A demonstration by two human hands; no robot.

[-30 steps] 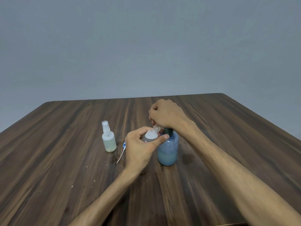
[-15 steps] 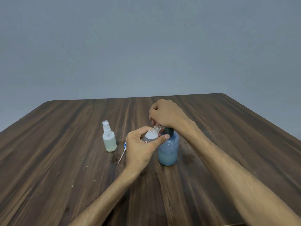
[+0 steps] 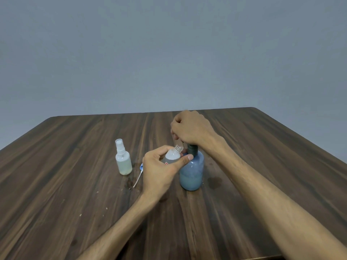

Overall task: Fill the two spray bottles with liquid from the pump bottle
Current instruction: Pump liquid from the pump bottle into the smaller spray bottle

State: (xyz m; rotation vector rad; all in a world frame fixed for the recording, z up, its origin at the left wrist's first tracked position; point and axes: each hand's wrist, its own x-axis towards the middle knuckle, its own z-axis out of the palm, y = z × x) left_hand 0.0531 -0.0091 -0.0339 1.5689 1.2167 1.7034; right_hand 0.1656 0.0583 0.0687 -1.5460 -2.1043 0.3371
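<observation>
We see a dark wooden worktop (image 3: 75, 166) under a plain grey wall (image 3: 169, 53), and we take the blue pump bottle (image 3: 191, 171) as our landmark. It stands upright near the middle of the worktop, about a third full of pale liquid, with a dark collar at its neck.

Our right hand (image 3: 192, 129) sits on top of the pump bottle, its grip curled down over the pump head, which is hidden beneath the fingers. Our left hand (image 3: 161, 167) is just to the left of the pump bottle, its grip clamped round an open clear bottle (image 3: 173, 155); the thumb reaches across and touches the pump bottle's shoulder. The clear bottle is tilted so its bare threaded neck points up toward the right hand, just beside the pump bottle's collar. A red mark shows on its label.

Further left of the pump bottle, well apart from it, a capped spray bottle (image 3: 123, 158) stands upright, holding pale yellowish liquid. Between that and the left hand, a loose spray head (image 3: 139, 172) with a blue top and a white tube lies flat on the worktop. A wet patch (image 3: 215, 182) darkens the wood just right of the pump bottle.
</observation>
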